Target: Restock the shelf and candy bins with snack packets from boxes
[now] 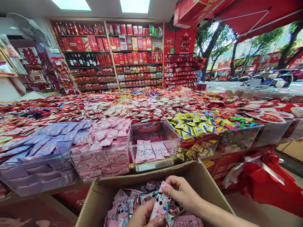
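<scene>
A pink candy packet (161, 201) with cartoon mouse figures is held between both hands above an open cardboard box (214, 186). My left hand (143, 216) pinches its lower end, thumb on the front. My right hand (181, 194) grips the upper end from the right, fingers closed. Beneath them the box holds loose pink packets (121, 206) and some red-and-white ones, partly hidden by my hands. Just beyond the box stands a clear plastic bin (153, 166) with a row of similar pink packets standing near its front wall.
Left of that bin are a bin of pink packets (101, 162) and one of purple packets (42, 173). To the right sit yellow packets (196, 126) in another bin. Red bags (270, 179) hang at the right. Shelves of red boxes (132, 58) line the back.
</scene>
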